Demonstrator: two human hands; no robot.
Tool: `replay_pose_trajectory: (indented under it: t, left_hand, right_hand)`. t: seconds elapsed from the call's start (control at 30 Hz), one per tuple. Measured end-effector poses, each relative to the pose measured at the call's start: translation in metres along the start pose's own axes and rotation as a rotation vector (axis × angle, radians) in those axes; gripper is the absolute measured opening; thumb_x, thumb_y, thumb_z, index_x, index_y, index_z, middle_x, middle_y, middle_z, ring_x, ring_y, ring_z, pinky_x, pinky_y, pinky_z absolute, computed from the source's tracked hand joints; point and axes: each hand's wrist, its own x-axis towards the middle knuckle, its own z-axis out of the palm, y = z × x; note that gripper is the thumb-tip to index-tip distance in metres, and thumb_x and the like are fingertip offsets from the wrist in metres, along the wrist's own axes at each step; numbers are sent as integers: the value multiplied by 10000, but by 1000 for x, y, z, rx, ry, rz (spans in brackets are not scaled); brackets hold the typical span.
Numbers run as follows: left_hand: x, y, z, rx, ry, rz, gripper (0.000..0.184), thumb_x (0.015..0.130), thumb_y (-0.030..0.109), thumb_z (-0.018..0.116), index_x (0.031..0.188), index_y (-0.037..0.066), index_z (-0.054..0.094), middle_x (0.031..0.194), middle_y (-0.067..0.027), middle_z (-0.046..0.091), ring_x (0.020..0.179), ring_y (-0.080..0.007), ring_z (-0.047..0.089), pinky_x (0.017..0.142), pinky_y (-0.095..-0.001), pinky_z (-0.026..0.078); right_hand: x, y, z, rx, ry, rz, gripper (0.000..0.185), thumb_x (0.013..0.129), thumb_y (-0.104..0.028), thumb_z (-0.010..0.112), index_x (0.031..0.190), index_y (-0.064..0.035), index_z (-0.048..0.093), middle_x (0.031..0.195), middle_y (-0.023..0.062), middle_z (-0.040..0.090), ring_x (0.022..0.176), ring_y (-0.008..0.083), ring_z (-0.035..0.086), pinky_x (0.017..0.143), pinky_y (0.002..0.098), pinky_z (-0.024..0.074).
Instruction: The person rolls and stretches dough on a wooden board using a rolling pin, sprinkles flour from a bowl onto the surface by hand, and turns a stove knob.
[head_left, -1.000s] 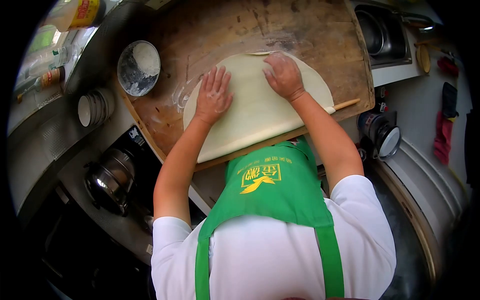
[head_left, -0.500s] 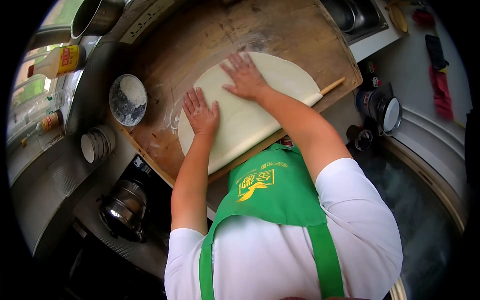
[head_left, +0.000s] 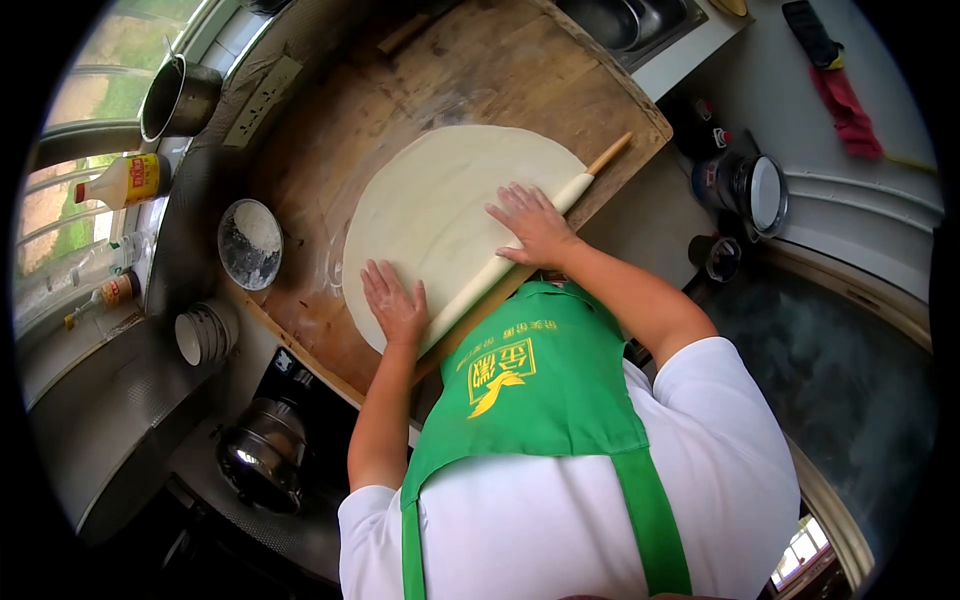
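Note:
A large, thin round sheet of dough (head_left: 440,190) lies on a wooden board. Its near edge is wrapped round a rolling pin (head_left: 610,153), whose bare tapered end sticks out at the right; the rest of the pin is hidden in the dough. My left hand (head_left: 395,303) rests with fingers apart on the lower left of the sheet, beside the wrapped roll. Fingers spread, my right hand (head_left: 535,225) lies over the wrapped roll and the sheet just beyond it. Neither hand grasps anything.
A metal bowl of flour (head_left: 250,245) stands at the board's left. Stacked bowls (head_left: 207,333) and a shiny metal pot (head_left: 262,455) sit below it. Bottles (head_left: 125,181) line the window sill. A sink (head_left: 630,25) lies beyond the wooden board (head_left: 480,75).
Both hands have come back toward my body, the right one farther. More dough is now wrapped round the pin at the near edge. The camera view has shifted slightly.

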Motion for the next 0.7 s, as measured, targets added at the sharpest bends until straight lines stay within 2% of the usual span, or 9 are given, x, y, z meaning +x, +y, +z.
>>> replay_pose_trajectory:
  t: [0.07, 0.2, 0.23, 0.27, 0.37, 0.43, 0.47, 0.53, 0.7]
  left_hand:
    - [-30, 24, 11, -32, -125, 169, 713, 943, 297, 656, 1546, -1, 421, 1659, -234, 332, 1556, -435, 260, 1258, -564, 239]
    - [-61, 38, 36, -10, -190, 277, 658, 962, 257, 633, 1541, 16, 431, 1653, -217, 356, 1540, -428, 307, 1257, -556, 256]
    - [-65, 36, 40, 63, -188, 320, 644, 968, 246, 625, 1542, 28, 430, 1654, -204, 362, 1535, -423, 320, 1258, -551, 256]
    - [-68, 34, 44, 135, -186, 363, 631, 974, 236, 618, 1544, 39, 430, 1655, -192, 369, 1531, -418, 333, 1259, -547, 257]
    - [-65, 46, 31, 157, -155, 215, 645, 982, 244, 599, 1568, 54, 406, 1673, -188, 340, 1557, -399, 291, 1271, -539, 228]
    - [-68, 55, 33, 241, -84, 28, 660, 1007, 262, 561, 1592, 30, 363, 1683, -202, 315, 1580, -376, 247, 1290, -522, 170]
    - [-72, 58, 40, 244, -75, 9, 660, 1007, 262, 561, 1592, 30, 363, 1683, -202, 315, 1580, -376, 247, 1290, -522, 170]
    - [-77, 69, 48, 151, 17, -164, 675, 1021, 288, 538, 1600, 3, 341, 1693, -206, 294, 1587, -377, 229, 1295, -519, 146]
    - [-75, 71, 51, 61, 42, -236, 747, 1011, 362, 537, 1614, -15, 312, 1702, -213, 276, 1599, -382, 195, 1300, -514, 116]
  right_hand:
    - [-20, 11, 1, 21, 11, -36, 630, 969, -540, 616, 1480, -176, 554, 1578, 166, 475, 1503, 365, 381, 1254, 529, 241]
    - [-54, 21, 13, 73, 122, -118, 518, 938, -493, 668, 1357, -190, 653, 1512, 133, 552, 1443, 326, 465, 1229, 511, 284]
    - [-58, 25, 14, 85, 104, -129, 498, 951, -427, 676, 1393, -204, 629, 1524, 124, 542, 1445, 312, 466, 1229, 513, 282]
    - [-57, 27, 16, 91, 104, -151, 498, 951, -427, 676, 1393, -204, 629, 1524, 124, 542, 1445, 312, 466, 1229, 513, 282]
    - [-50, 27, 12, 71, 133, -166, 511, 971, -416, 650, 1435, -210, 601, 1552, 131, 519, 1459, 318, 449, 1235, 518, 266]
    - [-36, 25, 10, 13, 116, -128, 573, 999, -427, 596, 1503, -160, 538, 1601, 136, 470, 1496, 323, 399, 1255, 518, 226]
    - [-29, 24, 12, 14, 116, -149, 573, 999, -427, 596, 1503, -160, 538, 1601, 136, 470, 1496, 323, 399, 1255, 518, 226]
    - [-20, 19, 18, -142, 114, -69, 651, 1012, -466, 547, 1537, -85, 485, 1637, 132, 427, 1534, 327, 337, 1273, 520, 184]
    - [-18, 22, 20, -80, 30, -39, 703, 1006, -487, 535, 1550, -49, 456, 1664, 123, 388, 1556, 327, 296, 1279, 544, 156]
